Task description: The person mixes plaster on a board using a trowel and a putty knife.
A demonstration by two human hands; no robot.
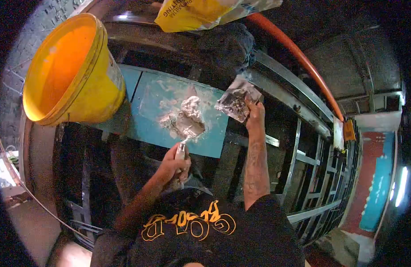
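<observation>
Blue board [147,95], plaster heap [186,119], yellow bucket [72,71] beside, trowel [184,149], hawk [236,100]

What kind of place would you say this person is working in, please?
Probably a building site or renovation: metal scaffold framing, a yellow bucket, and plaster heaped on a blue board, worked with a trowel.

There is only one view, from a camera on the person's head: it looks steeply down, very near, over the chest to the blue board [147,95], with strong fisheye bending at the edges
</observation>
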